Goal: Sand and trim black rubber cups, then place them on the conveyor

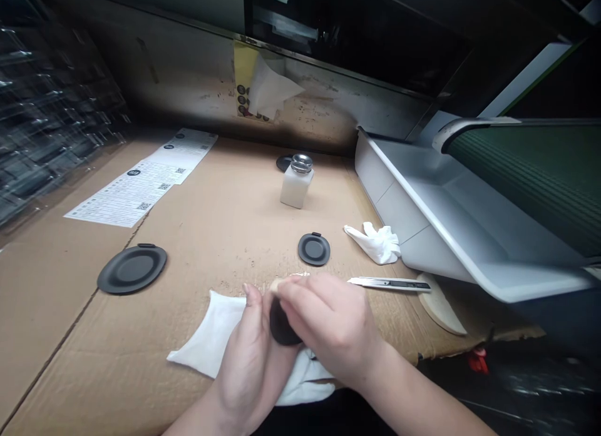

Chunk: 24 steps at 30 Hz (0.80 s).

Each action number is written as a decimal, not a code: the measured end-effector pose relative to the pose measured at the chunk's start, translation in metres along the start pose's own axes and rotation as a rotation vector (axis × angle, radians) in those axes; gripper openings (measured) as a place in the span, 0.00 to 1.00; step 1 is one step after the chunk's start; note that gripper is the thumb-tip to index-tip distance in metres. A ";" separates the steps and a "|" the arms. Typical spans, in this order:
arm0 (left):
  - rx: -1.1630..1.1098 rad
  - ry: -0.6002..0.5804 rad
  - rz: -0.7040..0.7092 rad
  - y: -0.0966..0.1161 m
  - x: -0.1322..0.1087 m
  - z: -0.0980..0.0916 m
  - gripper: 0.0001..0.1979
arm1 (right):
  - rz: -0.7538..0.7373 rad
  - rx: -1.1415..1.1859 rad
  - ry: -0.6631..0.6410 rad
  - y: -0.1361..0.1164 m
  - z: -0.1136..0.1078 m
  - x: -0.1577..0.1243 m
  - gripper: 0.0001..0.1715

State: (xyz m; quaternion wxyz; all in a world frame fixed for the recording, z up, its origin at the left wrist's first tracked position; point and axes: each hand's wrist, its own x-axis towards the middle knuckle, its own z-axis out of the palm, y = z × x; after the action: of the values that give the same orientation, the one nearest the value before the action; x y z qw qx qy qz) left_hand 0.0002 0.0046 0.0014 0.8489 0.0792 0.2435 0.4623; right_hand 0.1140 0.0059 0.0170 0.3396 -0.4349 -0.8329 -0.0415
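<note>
My left hand [251,354] is curled around a black lid-like part [280,323], held upright over the cardboard. My right hand [333,323] is closed in a pinch at the part's top edge, on a small pale piece [276,286] whose kind I cannot make out. Beneath both hands lies a crumpled white cloth [211,329]. A snap-off utility knife [389,284] rests just right of my right hand, its handle end against a cream half-round pad [441,304]. Beyond my hands lies a small black lid [314,249]; a larger black lid [132,269] is at the left.
A white square bottle with a metal top [297,181] stands further back, before another dark disc [283,162]. At the right are a crumpled white cloth [375,242], a grey-white bin [413,211] and a green conveyor belt [539,179]. Printed sheets [141,179] and stacked clear trays [51,111] are left.
</note>
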 end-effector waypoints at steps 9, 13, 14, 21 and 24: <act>0.047 0.104 -0.020 0.003 0.000 0.005 0.29 | -0.149 0.044 -0.091 -0.012 -0.014 -0.022 0.11; -0.001 0.072 -0.007 0.002 0.003 0.004 0.29 | 0.040 0.135 -0.081 0.005 -0.028 -0.029 0.10; -0.013 0.053 -0.005 0.001 0.004 0.004 0.29 | 0.119 0.155 -0.043 0.008 -0.029 -0.029 0.10; -0.017 0.037 0.000 0.001 0.003 0.002 0.27 | 0.318 0.208 0.086 -0.013 0.001 -0.022 0.10; 0.026 0.064 0.008 0.002 0.002 0.004 0.28 | 0.272 0.219 0.072 -0.020 0.004 -0.026 0.10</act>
State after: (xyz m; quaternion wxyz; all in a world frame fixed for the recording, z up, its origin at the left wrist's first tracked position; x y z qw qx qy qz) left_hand 0.0014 0.0076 0.0046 0.8378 0.0764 0.2764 0.4647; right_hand 0.1068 -0.0230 0.0029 0.4169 -0.5022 -0.7533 0.0805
